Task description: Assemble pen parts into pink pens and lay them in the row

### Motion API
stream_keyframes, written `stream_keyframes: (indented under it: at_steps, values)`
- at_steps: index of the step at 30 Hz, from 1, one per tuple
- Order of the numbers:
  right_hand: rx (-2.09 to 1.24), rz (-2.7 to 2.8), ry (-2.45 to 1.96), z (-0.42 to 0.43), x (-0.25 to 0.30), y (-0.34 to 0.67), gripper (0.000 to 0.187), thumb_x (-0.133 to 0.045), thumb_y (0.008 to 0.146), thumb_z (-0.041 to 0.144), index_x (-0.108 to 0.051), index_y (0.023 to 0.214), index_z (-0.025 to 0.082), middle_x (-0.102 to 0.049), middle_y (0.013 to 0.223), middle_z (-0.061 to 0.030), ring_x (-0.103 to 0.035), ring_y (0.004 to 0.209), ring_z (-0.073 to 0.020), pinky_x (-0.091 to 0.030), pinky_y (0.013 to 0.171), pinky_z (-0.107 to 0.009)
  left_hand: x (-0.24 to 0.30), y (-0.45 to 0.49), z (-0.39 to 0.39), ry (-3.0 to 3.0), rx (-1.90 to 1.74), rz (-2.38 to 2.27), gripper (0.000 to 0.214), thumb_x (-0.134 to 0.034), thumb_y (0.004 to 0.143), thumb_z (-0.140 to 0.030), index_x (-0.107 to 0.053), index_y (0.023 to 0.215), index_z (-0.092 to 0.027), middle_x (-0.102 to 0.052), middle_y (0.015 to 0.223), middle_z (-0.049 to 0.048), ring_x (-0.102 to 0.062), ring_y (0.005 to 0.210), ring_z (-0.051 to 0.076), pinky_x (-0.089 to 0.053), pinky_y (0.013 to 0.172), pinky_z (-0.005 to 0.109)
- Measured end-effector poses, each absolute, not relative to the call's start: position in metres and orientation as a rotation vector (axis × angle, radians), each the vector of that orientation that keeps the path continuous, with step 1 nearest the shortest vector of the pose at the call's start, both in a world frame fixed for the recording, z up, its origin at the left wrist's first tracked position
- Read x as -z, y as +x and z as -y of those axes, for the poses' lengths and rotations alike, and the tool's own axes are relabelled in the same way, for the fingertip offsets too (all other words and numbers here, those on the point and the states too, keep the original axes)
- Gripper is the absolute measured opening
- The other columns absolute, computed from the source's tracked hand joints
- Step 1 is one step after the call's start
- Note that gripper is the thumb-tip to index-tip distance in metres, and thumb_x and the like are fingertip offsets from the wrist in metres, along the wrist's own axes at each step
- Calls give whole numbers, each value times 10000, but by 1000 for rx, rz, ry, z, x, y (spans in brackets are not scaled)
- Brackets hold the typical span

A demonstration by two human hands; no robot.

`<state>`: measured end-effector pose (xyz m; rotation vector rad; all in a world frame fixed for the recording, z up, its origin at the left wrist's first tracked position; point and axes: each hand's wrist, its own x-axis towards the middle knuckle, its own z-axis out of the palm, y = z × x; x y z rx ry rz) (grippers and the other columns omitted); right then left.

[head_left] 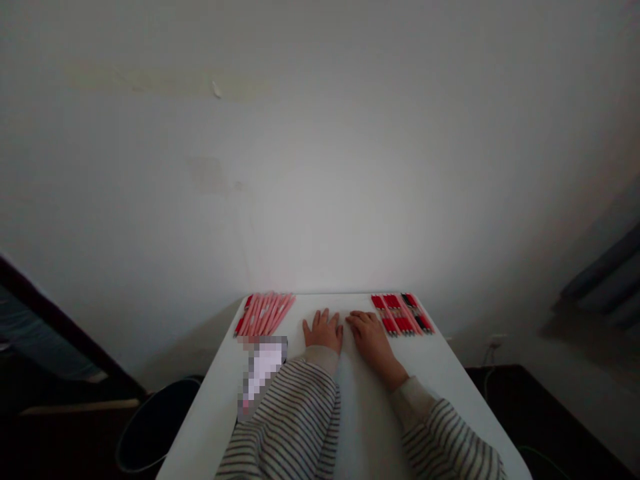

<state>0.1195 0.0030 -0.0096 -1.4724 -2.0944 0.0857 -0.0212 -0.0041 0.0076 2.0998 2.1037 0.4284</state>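
Observation:
Both of my hands rest flat on a white table [450, 373], side by side near its far middle. My left hand [323, 331] lies palm down with its fingers stretched out, holding nothing. My right hand [369, 335] also lies palm down, fingers loosely extended, holding nothing. A row of pink-red pens [265, 313] lies at the far left of the table, a hand's width from my left hand. Another group of red and black pens [403, 313] lies at the far right, just beyond my right hand's fingers. I wear striped sleeves.
A blurred-out rectangular object [263, 373] lies on the table beside my left sleeve. A dark round bin [150, 427] stands on the floor left of the table. A plain white wall rises right behind the table's far edge.

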Motion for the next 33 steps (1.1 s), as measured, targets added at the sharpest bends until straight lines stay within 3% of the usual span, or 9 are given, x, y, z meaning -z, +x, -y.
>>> stream_keyframes:
  at_steps: [5, 16, 26, 33]
  values:
    - [-184, 2114, -1378, -15, 1, 113, 319, -484, 862, 141, -658, 1116, 221, -627, 1174, -61, -501, 1077, -213, -417, 939, -346, -24, -41, 10, 2052, -446, -2180, 436, -420, 854, -347, -491, 1284, -341, -484, 1413, 14, -358, 1340, 251, -165, 1077, 693]
    - [-218, 2278, -1100, -48, -3, 34, 310, -550, 840, 134, -652, 1113, 241, -626, 1166, -59, -502, 1064, -203, -437, 918, -352, -57, -133, 25, 1804, -478, -2515, 324, -512, 802, -303, -647, 1097, -301, -596, 1254, 40, -435, 1208, 269, -291, 1033, 564]
    - [-83, 2370, -900, -59, -5, -40, 312, -513, 891, 205, -616, 1171, 297, -604, 1224, -35, -495, 1077, -187, -429, 932, -338, -54, -173, 40, 1621, -469, -2643, 285, -567, 761, -347, -654, 1030, -313, -568, 1281, 22, -437, 1182, 256, -250, 1049, 556]
    - [-46, 2415, -824, -66, -3, -66, 299, -464, 922, 263, -634, 1159, 332, -600, 1235, -28, -480, 1072, -197, -424, 910, -331, -48, -183, 40, 1623, -478, -2637, 230, -572, 756, -329, -672, 962, -304, -574, 1271, 12, -442, 1164, 242, -277, 1027, 493]
